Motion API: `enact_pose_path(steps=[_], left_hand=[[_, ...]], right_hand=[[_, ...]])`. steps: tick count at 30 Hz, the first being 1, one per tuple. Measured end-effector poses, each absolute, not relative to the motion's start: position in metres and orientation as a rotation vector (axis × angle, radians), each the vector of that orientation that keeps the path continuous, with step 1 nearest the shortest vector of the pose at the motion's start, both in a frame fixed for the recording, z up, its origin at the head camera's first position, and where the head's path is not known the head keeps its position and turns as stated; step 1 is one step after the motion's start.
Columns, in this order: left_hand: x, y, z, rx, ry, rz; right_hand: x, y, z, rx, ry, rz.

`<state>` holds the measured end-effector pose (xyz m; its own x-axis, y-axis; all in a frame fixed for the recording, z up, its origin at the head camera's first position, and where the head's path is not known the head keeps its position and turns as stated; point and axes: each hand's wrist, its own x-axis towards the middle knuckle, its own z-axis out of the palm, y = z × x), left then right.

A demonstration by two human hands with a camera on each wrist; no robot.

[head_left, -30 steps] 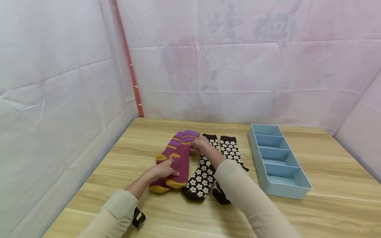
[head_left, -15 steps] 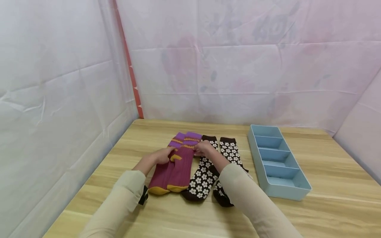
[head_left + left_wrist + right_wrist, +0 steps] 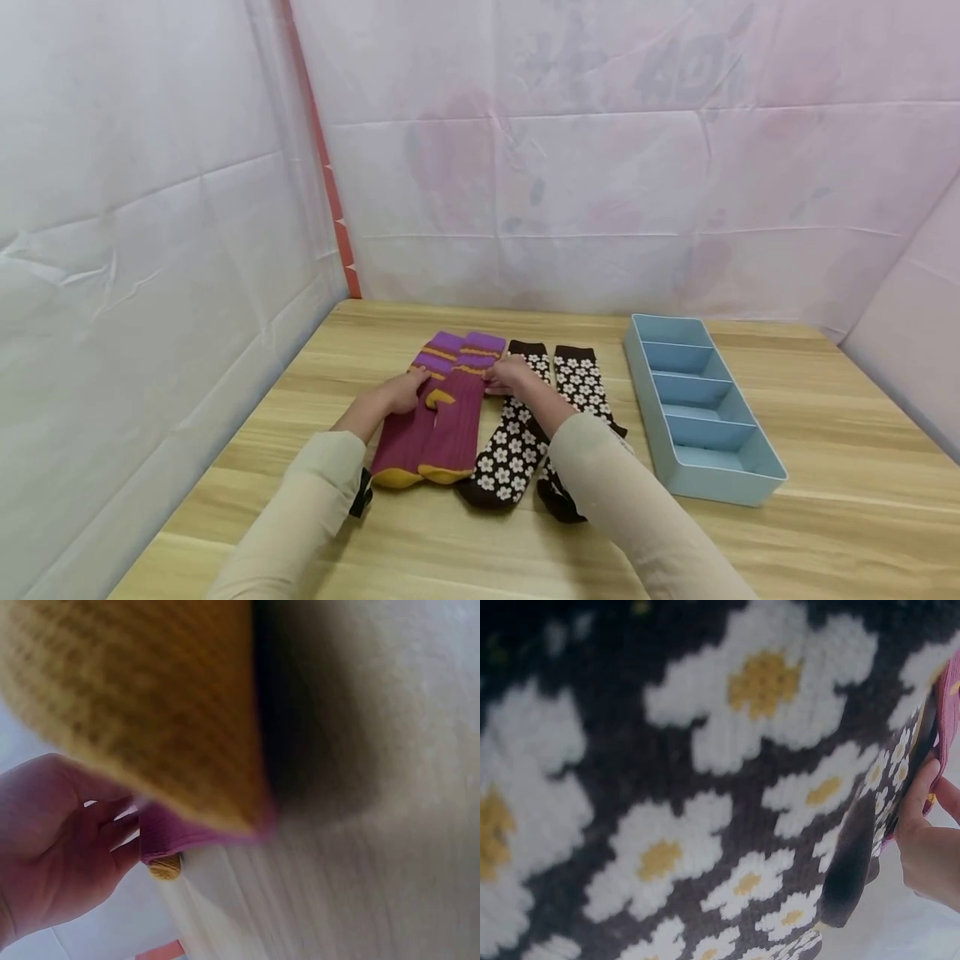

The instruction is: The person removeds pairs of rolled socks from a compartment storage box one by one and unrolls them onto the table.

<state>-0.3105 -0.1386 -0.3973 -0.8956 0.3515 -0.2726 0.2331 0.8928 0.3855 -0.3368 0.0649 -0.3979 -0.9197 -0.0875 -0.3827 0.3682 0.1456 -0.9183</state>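
Two maroon socks with purple cuffs and mustard heels and toes lie side by side, toes towards me. My left hand (image 3: 401, 392) pinches the outer edge of the left maroon sock (image 3: 405, 442) near its heel. In the left wrist view a mustard toe (image 3: 142, 705) fills the front, with the left fingers (image 3: 112, 825) at the maroon knit behind it. My right hand (image 3: 512, 377) pinches the right edge of the right maroon sock (image 3: 459, 425) below its cuff. The right wrist view shows thumb and fingers at that maroon edge (image 3: 948, 712), beyond a daisy-patterned sock (image 3: 742, 780).
Two black socks with white flowers, one left (image 3: 502, 458) and one right (image 3: 577, 379), lie under and beside my right forearm. A light blue box (image 3: 660, 442) with several compartments stands to their right on the wooden table (image 3: 847, 467). White sheeting (image 3: 600, 183) walls the back and sides.
My left hand has left the right maroon sock's foot, moved up to the left sock and drawn it slightly left. The maroon socks overlap less now. The right hand stays near the cuff.
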Motion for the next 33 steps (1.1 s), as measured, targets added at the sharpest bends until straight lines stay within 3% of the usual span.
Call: enact_pose_path(steps=[17,24,30,33], left_hand=[[-0.32,-0.152,-0.398,0.479,2.789,0.52],[-0.299,-0.162,-0.397,0.69,2.834,0.537],[-0.281,-0.16,-0.389,0.633,2.638,0.585],[-0.28,-0.158,-0.387,0.617,2.6,0.584]], right_hand=[[-0.337,0.063,-0.401,0.196,2.248,-1.785],[-0.327,0.055,-0.396,-0.209,2.987,-1.024],[-0.316,0.037,-0.395,-0.679,2.938,-0.549],[-0.307,0.032,-0.395,-0.786,2.832,-0.375]])
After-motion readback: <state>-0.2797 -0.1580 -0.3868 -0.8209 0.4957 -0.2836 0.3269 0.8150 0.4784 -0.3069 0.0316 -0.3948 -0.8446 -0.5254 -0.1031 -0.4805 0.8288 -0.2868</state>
